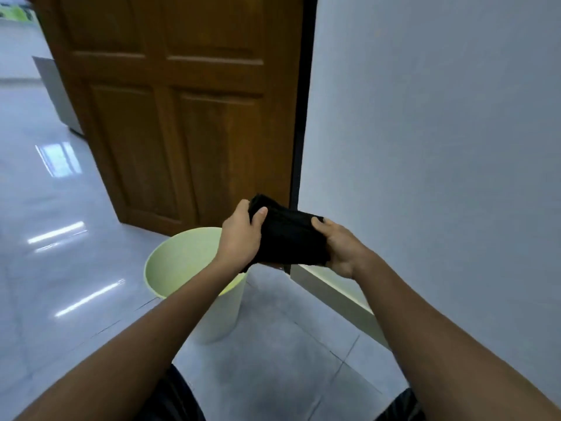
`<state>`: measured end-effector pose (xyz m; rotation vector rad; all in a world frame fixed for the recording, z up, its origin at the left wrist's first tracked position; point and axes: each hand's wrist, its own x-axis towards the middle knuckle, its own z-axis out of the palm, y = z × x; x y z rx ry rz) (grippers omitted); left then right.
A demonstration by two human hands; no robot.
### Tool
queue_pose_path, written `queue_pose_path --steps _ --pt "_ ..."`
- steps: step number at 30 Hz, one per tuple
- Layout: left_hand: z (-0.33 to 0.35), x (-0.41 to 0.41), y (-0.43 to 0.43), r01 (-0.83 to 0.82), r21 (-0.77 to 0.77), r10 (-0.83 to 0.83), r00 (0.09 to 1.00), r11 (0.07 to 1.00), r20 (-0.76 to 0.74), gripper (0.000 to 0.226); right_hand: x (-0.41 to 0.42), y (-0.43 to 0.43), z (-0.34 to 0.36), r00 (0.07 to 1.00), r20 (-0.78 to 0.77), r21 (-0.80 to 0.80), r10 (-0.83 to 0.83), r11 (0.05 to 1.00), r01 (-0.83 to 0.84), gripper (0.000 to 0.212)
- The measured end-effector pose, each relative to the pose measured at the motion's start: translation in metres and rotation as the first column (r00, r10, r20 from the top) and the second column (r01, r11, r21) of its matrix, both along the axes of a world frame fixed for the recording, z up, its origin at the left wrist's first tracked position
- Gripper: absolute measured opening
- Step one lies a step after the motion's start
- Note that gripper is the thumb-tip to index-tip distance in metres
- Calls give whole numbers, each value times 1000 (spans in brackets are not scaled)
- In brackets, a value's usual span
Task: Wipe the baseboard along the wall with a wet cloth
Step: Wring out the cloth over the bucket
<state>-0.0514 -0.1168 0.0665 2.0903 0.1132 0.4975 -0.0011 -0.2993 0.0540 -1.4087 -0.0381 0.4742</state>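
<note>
To my far left the glossy tiled floor [60, 268] runs back past the open wooden door [182, 117], and just below the door's bottom edge stands the pale green bucket [170, 262], my left forearm crossing over its rim. My left hand [239, 235] is closed on the left end of the black cloth [288, 238], thumb laid over the top, with the cloth bunched between both hands in the air beyond the bucket's far rim. My right hand [340, 247] grips the other end, fingers curled under and thumb pressing on the top edge. Below and to the right of it the cream baseboard [340, 296] runs along the foot of the grey wall [440, 147], untouched by the cloth. I judge I am wringing or folding the cloth before wiping; whether it is wet I cannot tell. Next I must bend low, press the cloth flat to the baseboard and draw it along.
</note>
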Motion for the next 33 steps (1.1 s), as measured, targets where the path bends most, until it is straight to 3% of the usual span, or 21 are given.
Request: queue_pose_path --steps 1,3,5,7,10,13,18,20,22,28,33 --pt "-12 -3 11 -30 14 30 1000 999 -6 20 -4 23 -12 996 -51 16 -76 997 77 28" --pt "-41 -5 33 -89 52 92 994 995 -53 26 -8 69 -38 961 -92 -98 -259 963 250 31" --pt "-64 -4 52 -72 105 84 990 992 -114 25 -12 99 -60 911 4 -273 -413 876 398 34" --pt "-74 2 80 33 101 -16 986 994 -165 18 -16 120 -75 875 111 -325 -472 814 481 36" --pt "-76 13 120 188 27 -176 954 982 -241 13 -12 127 -89 923 58 -220 -380 897 383 49" --pt "-83 18 149 203 -106 -225 938 973 -263 24 -4 125 -93 977 -34 -60 -211 976 209 48" --pt "-100 32 157 233 -436 -385 872 869 -302 25 9 120 -96 977 -194 144 -86 983 116 36" --pt "-107 41 150 226 -514 -425 850 827 -310 21 17 113 -102 978 -190 99 -85 989 105 32" --pt "-111 53 142 218 -519 -422 850 827 -316 20 29 106 -108 980 -155 26 -126 991 131 32" --pt "-118 100 118 180 -374 -275 936 910 -218 22 89 103 -114 973 -1 3 -229 973 229 16" --pt "-135 114 116 159 -314 -226 955 936 -190 20 104 111 -139 953 139 -64 -271 957 281 19"
